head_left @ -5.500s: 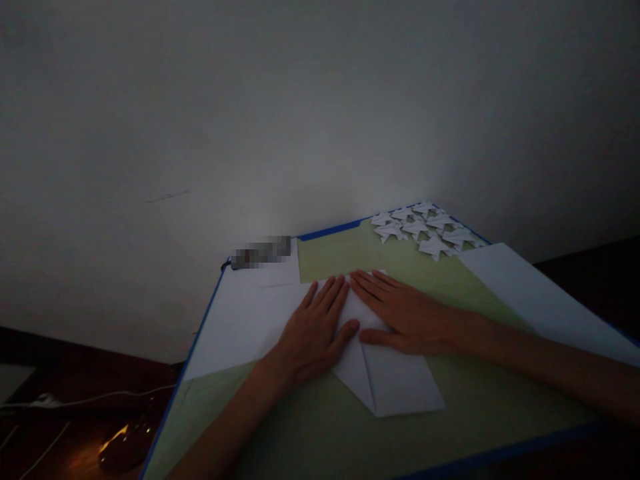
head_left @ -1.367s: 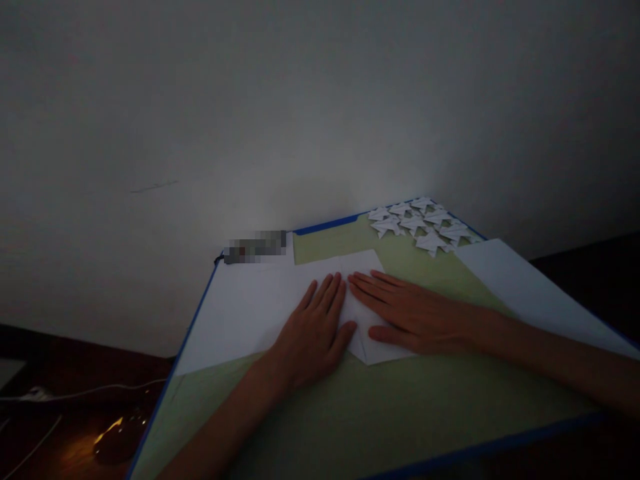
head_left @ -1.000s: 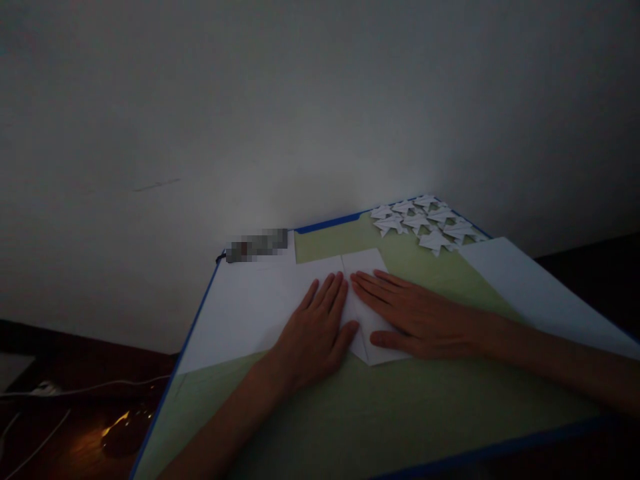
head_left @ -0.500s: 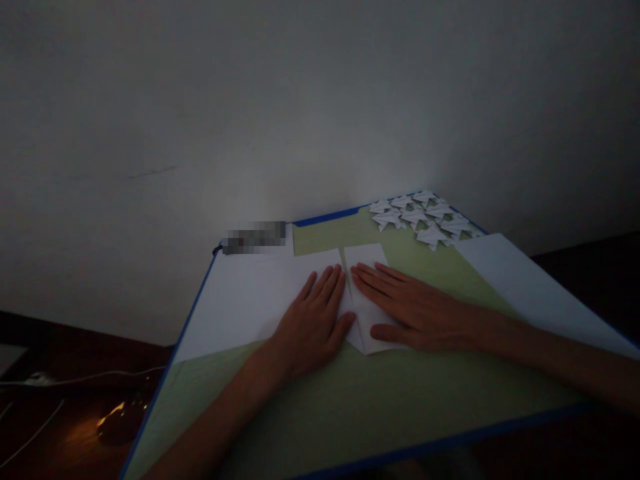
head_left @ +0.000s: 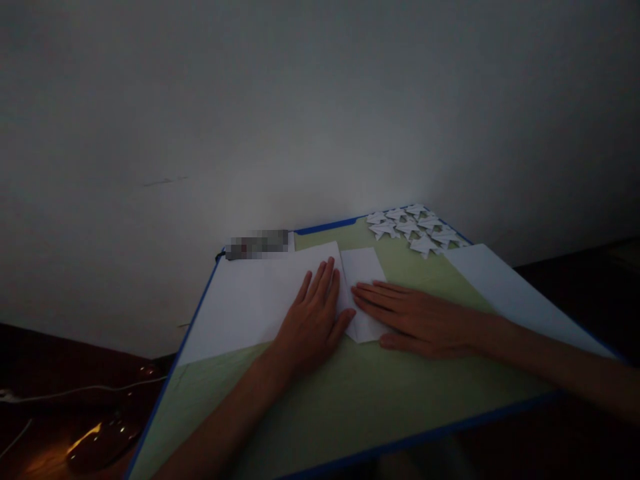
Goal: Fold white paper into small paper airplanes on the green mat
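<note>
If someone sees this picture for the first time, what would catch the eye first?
Probably the left hand and right hand, laid flat over folded paper near the middle of the green table. Next, perhaps, the cluster of pointed white shapes at its far right corner.

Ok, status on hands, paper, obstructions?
Left hand and right hand open, palms down. Folded white paper beneath fingers, far end uncovered. Small folded shapes at far right corner, apart from both hands.
</note>
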Demonstrator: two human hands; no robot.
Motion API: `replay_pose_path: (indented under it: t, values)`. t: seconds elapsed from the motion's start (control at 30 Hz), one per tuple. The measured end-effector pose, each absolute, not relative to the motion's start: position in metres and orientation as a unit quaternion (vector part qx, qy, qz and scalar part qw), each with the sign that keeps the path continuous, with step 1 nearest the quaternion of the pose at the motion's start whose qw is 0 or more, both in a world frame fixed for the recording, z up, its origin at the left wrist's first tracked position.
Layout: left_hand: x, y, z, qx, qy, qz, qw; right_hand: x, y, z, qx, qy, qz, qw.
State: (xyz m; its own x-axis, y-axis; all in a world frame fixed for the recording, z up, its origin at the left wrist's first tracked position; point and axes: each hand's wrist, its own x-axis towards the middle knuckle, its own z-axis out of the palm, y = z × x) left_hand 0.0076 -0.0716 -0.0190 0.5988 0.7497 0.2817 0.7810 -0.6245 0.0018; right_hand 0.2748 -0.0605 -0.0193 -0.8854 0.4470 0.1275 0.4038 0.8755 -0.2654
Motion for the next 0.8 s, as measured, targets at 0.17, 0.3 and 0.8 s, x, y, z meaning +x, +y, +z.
replay_pose_path:
  t: [0.17, 0.3, 0.8]
  values:
    - [0.000, -0.076, -0.019, -0.904, -0.405, -0.127, 0.044, 0.267, -0.052, -0.016, -0.216, -0.967, 0.097, 0.098]
    - [-0.004, -0.074, -0.022, -0.904, -0.414, -0.107, 0.022, 0.268, -0.056, -0.014, -0.225, -0.963, 0.119, 0.093]
    - [0.001, -0.071, -0.022, -0.902, -0.425, -0.070, 0.009, 0.274, -0.056, -0.017, -0.207, -0.962, 0.148, 0.098]
